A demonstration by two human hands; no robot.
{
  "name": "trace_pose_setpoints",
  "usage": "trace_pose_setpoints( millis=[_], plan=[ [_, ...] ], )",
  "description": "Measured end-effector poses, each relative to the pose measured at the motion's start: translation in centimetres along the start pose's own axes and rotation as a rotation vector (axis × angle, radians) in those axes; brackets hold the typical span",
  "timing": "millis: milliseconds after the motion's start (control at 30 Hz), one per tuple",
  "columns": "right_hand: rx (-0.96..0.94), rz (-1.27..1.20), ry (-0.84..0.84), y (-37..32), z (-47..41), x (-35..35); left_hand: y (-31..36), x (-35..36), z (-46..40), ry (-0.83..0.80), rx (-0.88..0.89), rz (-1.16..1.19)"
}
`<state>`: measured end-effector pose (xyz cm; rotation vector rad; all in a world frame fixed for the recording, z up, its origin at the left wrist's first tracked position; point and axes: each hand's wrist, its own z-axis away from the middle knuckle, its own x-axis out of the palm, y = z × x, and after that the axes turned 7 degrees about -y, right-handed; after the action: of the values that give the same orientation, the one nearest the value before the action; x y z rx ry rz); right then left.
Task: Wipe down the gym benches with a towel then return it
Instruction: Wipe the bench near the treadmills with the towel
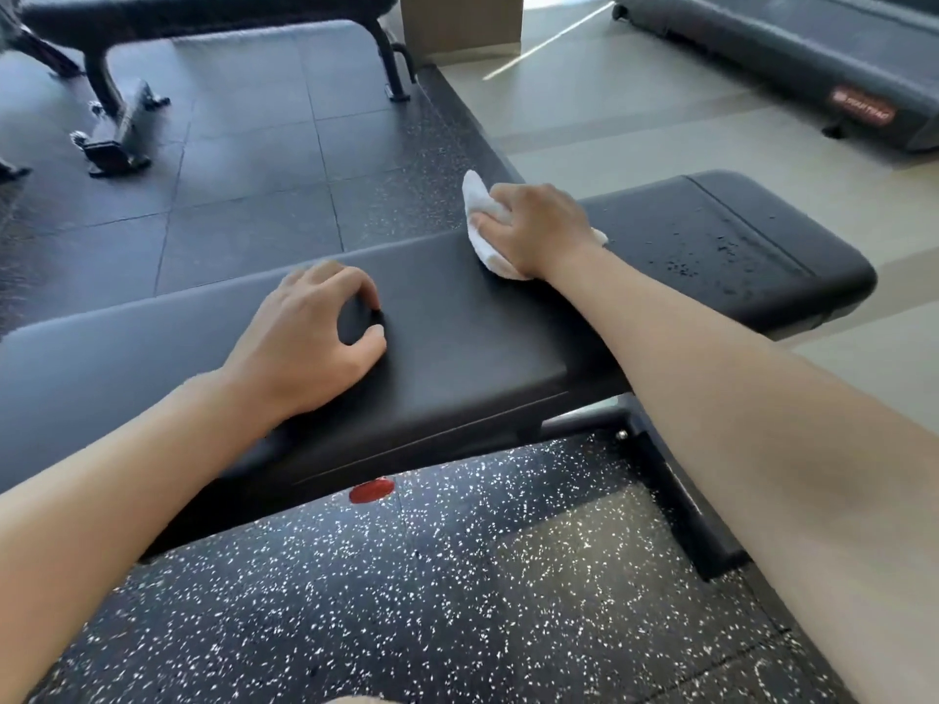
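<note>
Towel, white and bunched, lies on the far edge of the black padded bench, at about one o'clock from the view's centre. Right hand covers it palm down, fingers curled over the cloth and gripping it against the pad; folds of towel stick out beyond the knuckles and beside the wrist. Left hand, at nine o'clock from the right hand, rests on the bench top with fingers loosely curled, thumb and forefinger forming an open ring, holding nothing. Both bare forearms reach in from the lower corners. At three o'clock from the towel, the bench's end section bears scattered droplets. Beneath the pad, a red knob and a dark frame bar show above speckled rubber flooring. At eleven o'clock stands a second bench on dark floor tiles; at one o'clock, a treadmill on pale flooring, well apart.
</note>
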<state>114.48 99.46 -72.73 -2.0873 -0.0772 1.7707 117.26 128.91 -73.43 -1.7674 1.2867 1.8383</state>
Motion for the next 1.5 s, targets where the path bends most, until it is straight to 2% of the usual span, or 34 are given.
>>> trace_pose_setpoints(
  millis=[100, 233, 333, 433, 600, 733, 833, 933, 1033, 1100, 1167, 1233, 1300, 1433, 1500],
  plan=[
    [0.008, 0.019, 0.026, -0.7, 3.7, 0.3, 1.2, 0.7, -2.8, -0.012, 0.079, -0.003],
    [-0.027, 0.056, 0.078, -0.6, 11.5, -0.2, 2.6, 1.3, -8.6, -0.123, 0.158, 0.022],
    [-0.044, 0.022, 0.082, -0.2, 13.7, -0.6, 2.3, 2.0, -11.5, -0.144, 0.238, 0.073],
    [-0.010, 0.053, 0.083, 0.2, 10.0, -0.2, 1.1, 3.0, -12.1, -0.125, 0.278, 0.135],
    [0.092, 0.074, 0.078, 0.8, -1.6, 0.7, 1.0, 3.0, -12.6, -0.110, 0.262, 0.207],
    [0.160, 0.157, -0.067, 0.9, -7.8, 1.1, 1.1, 3.0, -13.0, -0.121, 0.241, 0.215],
    [0.189, 0.187, -0.124, 0.6, -8.1, 1.0, 1.2, 3.0, -12.9, -0.118, 0.232, 0.232],
    [0.145, 0.146, -0.013, -1.0, -4.4, 0.7, 1.2, 2.7, -12.7, -0.093, 0.211, 0.250],
    [0.044, 0.126, 0.097, -2.6, 3.5, 0.7, 0.9, 2.7, -12.5, -0.049, 0.175, 0.260],
    [-0.010, 0.132, 0.102, -3.1, 8.2, 0.2, 0.8, 2.9, -12.1, -0.047, 0.174, 0.257],
    [-0.052, 0.120, 0.020, -2.6, 10.0, -0.4, 1.0, 3.2, -11.8, -0.054, 0.196, 0.245],
    [-0.119, 0.119, -0.043, -2.1, 9.2, -0.8, 1.2, 3.3, -11.6, -0.056, 0.197, 0.219],
    [-0.161, 0.127, -0.022, -1.5, 6.8, -0.7, 1.3, 3.3, -11.7, -0.059, 0.197, 0.199],
    [0.010, 0.119, 0.079, -0.2, -2.0, 0.5, 0.9, 3.3, -11.4, -0.053, 0.200, 0.207],
    [0.029, 0.141, 0.082, -0.7, -5.5, 1.2, 0.8, 3.2, -11.2, -0.064, 0.220, 0.205]
  ],
)
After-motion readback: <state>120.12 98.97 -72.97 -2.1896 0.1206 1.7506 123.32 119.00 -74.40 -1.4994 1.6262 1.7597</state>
